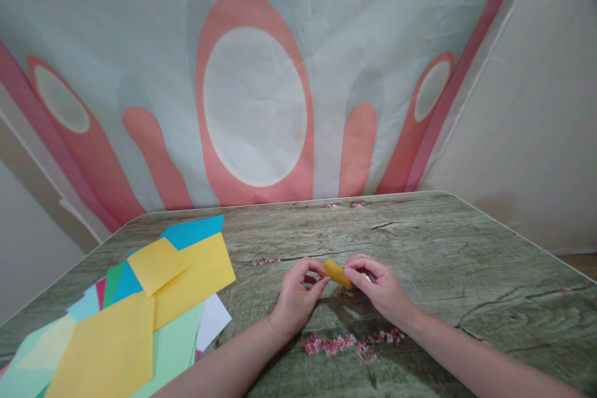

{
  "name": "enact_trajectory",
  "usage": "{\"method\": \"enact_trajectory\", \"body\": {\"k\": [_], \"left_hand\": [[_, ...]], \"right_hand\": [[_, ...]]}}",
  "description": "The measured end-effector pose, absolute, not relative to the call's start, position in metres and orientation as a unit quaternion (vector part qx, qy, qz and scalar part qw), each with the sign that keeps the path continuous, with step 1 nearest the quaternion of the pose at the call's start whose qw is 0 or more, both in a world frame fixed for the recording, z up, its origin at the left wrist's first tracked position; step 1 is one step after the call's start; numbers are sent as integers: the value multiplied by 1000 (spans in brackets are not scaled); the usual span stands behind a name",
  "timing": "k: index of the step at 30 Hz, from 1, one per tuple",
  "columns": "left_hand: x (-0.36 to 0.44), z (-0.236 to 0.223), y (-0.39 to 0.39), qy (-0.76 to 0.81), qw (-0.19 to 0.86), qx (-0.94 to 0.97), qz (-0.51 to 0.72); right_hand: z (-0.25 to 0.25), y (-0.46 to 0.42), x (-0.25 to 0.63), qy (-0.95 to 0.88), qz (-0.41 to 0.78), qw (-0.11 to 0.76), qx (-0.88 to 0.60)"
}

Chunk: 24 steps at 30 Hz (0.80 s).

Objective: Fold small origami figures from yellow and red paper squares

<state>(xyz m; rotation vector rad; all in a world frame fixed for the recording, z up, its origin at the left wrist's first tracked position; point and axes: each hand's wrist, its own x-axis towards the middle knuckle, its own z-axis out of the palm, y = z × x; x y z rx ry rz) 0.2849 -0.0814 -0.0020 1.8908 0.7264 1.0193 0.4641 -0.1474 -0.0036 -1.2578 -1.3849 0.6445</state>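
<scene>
A small piece of folded yellow paper [337,274] is held up just above the table, between both hands. My left hand [302,291] pinches its left end between thumb and fingers. At the right end, my right hand [377,286] grips the paper the same way, its fingertips partly covering that edge. The paper's folds are too small to make out clearly. To the left of my left forearm lies a loose pile of coloured paper, with a large yellow sheet [109,342] and a smaller yellow sheet [158,264] on top.
The wood-patterned table [466,273] has pink blossom prints. Blue paper [196,230], pale green paper [175,348] and white paper [213,321] stick out of the pile. Behind the table's far edge hangs a grey and pink patterned backdrop [256,106]; a plain wall [527,106] stands right.
</scene>
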Motion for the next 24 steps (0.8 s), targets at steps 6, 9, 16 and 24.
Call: {"method": "enact_trajectory", "body": {"k": [6, 9, 16, 24], "left_hand": [[286, 0, -82, 291, 471, 716, 425], [286, 0, -81, 292, 482, 711, 420], [285, -1, -80, 277, 465, 735, 409], [285, -1, -80, 288, 434, 748, 411]], "right_hand": [[-2, -146, 465, -585, 230, 550, -550], [-2, -147, 466, -597, 211, 549, -545], [0, -150, 466, -627, 150, 540, -541], [3, -152, 465, -666, 109, 513, -530]]}}
